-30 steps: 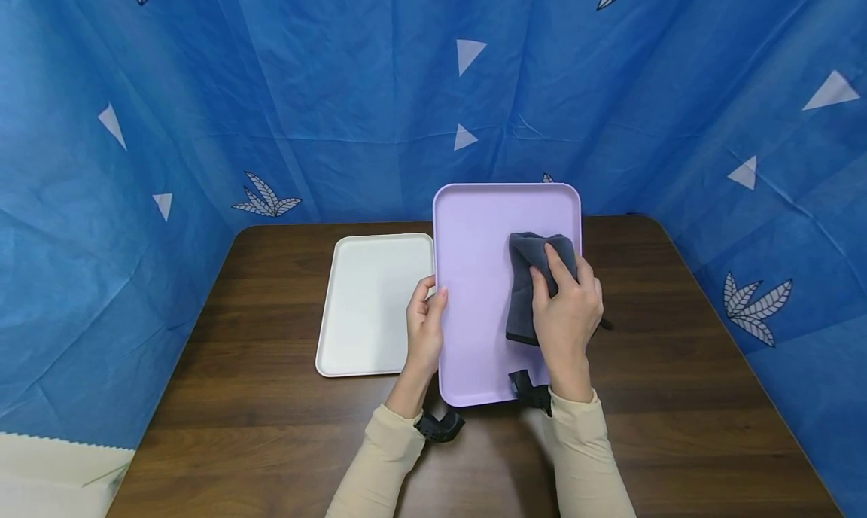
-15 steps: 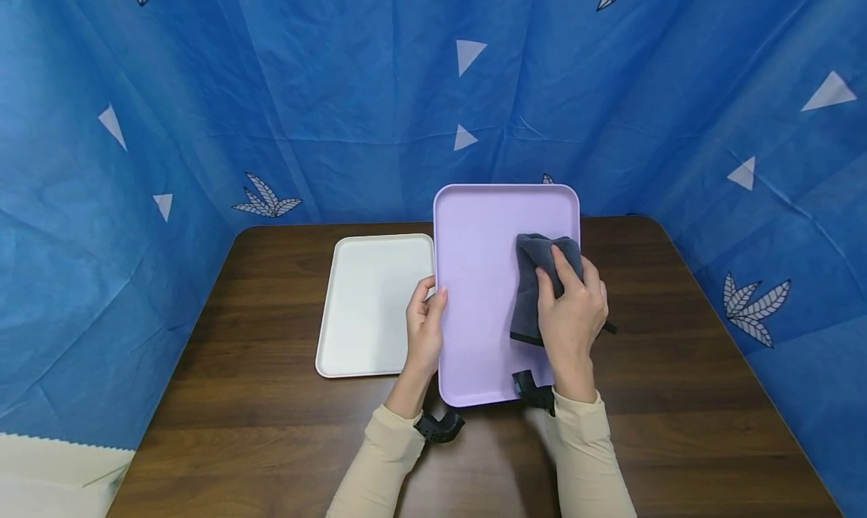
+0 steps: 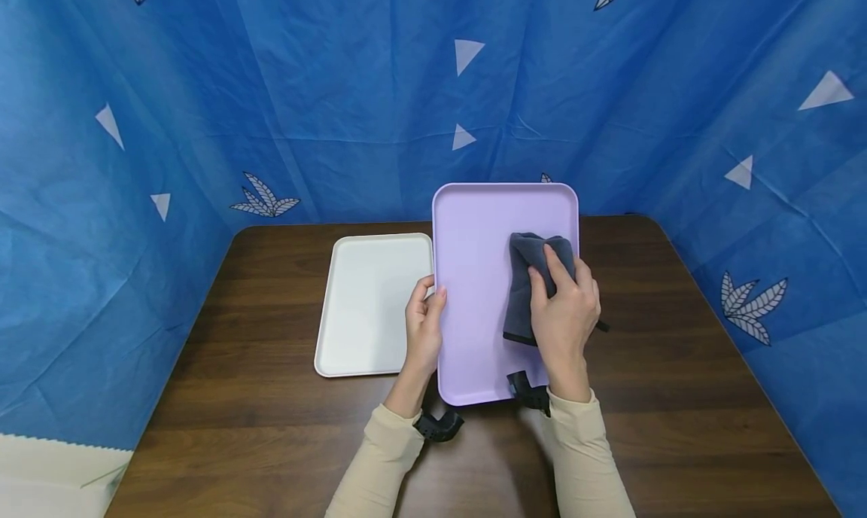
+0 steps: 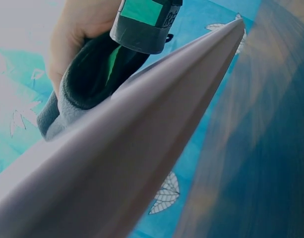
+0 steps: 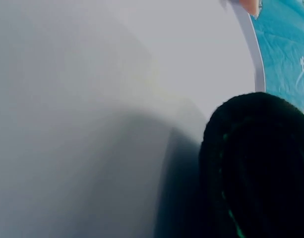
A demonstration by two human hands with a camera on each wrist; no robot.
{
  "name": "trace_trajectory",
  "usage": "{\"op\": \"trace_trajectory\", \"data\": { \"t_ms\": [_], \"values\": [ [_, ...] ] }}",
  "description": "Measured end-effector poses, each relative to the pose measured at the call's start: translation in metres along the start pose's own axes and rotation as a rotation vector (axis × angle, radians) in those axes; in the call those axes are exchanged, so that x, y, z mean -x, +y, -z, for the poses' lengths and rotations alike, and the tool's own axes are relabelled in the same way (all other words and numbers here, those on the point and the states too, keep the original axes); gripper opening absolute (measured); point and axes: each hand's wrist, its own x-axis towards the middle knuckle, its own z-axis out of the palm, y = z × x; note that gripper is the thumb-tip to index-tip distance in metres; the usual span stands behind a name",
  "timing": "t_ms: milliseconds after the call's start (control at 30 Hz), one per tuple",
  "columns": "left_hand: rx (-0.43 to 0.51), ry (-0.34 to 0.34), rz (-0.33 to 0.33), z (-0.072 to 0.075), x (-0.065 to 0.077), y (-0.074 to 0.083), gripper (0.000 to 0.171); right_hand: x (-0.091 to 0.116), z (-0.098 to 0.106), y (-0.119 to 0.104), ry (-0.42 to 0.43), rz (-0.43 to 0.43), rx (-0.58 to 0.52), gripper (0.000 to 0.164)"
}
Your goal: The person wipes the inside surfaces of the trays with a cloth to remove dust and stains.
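Note:
A light purple rectangular tray (image 3: 474,352) is held up off the table, its inner face tilted toward the head camera. My left hand (image 3: 424,326) grips its left rim, thumb on the front and fingers curled at the edge. Against the right half of that face, my right hand (image 3: 565,315) presses a folded dark grey cloth (image 3: 520,300), thumb and fingers bent over it. The left wrist view shows the tray (image 4: 112,144) nearly edge-on, with the cloth (image 4: 72,111) on its face. In the right wrist view, the cloth's dark fold (image 5: 256,163) covers the lower right.
A white rectangular tray (image 3: 372,307) lies flat on the brown wooden table (image 3: 271,428), left of the purple one, which overlaps its right edge. Blue patterned curtains (image 3: 339,89) stand behind the table and along both sides. Black camera mounts (image 3: 439,425) sit on both wrists.
My right hand slid the cloth a little to the right across the purple tray, then back left to about where it was. The left hand and both trays stay almost still.

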Motion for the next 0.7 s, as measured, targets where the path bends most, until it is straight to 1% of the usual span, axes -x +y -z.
{"op": "trace_trajectory", "data": {
  "t_ms": [167, 400, 700],
  "values": [
    [0.009, 0.003, -0.002, -0.001, 0.000, 0.002, 0.032, 0.002, -0.002, -0.006, -0.017, 0.015, -0.005, 0.036],
    [0.006, 0.002, -0.008, -0.001, 0.000, 0.001, 0.032, 0.006, -0.006, -0.014, -0.014, 0.046, -0.025, 0.036],
    [0.007, 0.009, -0.015, -0.001, 0.000, 0.002, 0.031, 0.011, -0.010, -0.025, -0.026, 0.123, -0.017, 0.035]
  ]
}}
